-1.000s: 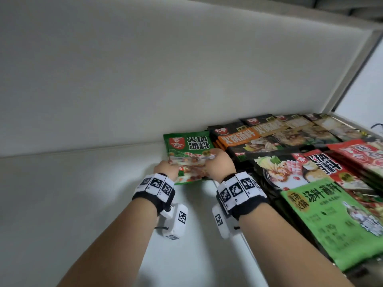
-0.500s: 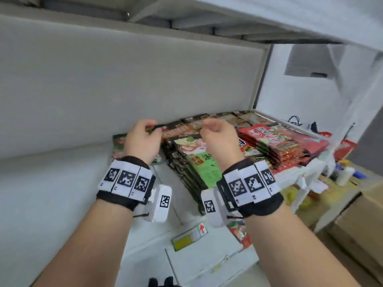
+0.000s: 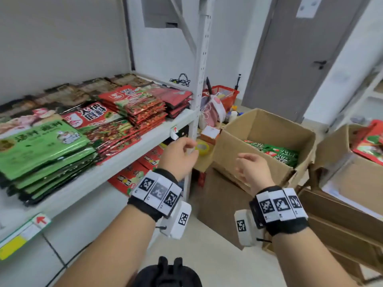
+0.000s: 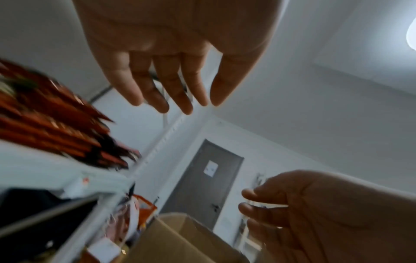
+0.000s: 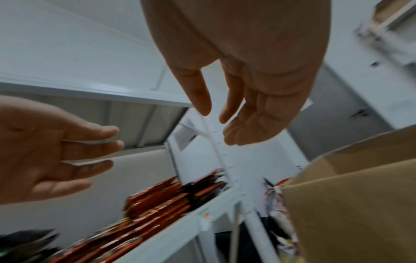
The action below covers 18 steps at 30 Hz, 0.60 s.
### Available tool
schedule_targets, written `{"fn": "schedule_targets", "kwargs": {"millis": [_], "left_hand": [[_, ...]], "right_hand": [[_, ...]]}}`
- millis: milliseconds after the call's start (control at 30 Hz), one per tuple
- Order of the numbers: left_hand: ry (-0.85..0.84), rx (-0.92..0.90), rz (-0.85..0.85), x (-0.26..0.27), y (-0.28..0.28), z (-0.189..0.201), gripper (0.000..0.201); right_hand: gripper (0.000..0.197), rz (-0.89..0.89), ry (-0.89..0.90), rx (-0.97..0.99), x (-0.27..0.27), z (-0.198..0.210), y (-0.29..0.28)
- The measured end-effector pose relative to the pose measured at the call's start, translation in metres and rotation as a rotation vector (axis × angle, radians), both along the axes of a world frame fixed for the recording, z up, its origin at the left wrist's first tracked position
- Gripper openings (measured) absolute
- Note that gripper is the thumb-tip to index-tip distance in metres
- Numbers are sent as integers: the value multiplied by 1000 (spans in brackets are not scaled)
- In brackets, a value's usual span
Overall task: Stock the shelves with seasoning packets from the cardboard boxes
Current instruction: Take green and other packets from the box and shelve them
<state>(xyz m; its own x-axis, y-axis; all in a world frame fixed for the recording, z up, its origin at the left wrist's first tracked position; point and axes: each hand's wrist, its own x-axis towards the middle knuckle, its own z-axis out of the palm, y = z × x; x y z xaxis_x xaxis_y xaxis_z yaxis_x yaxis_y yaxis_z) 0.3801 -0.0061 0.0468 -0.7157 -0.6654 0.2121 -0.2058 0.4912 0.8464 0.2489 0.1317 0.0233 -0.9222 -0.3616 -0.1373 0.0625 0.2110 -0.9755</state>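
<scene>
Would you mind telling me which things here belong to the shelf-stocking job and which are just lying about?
Part of the job:
- green packets in the open cardboard box
- second box with red packets
- shelf with stacked packets
- left hand and right hand, both empty

Lying about:
- red basket
- tape roll
- black cable

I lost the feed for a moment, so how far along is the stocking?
Done: the shelf already carries stacks of green packets and red packets. In hand: nothing; the left hand and right hand are both empty, in the air between shelf and open box. Left: green packets in that box and red ones in the box at right.
</scene>
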Motion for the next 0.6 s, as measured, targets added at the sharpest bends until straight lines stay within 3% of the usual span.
{"fn": "schedule_targets", "kwargs": {"millis": [133,300,600], "left_hand": [[-97,9,-169,-70,27,-31,13],[-150,91,-315,-157,34,-60,13],[-135,-67,-396,-330,-39,-57,14]], "right_hand": [[13,-149,-94,16,-48,-32,51],[15,-267,-109,70,-111,-50,73],[13,-394,-123,-9,-259,-39,19]]}}
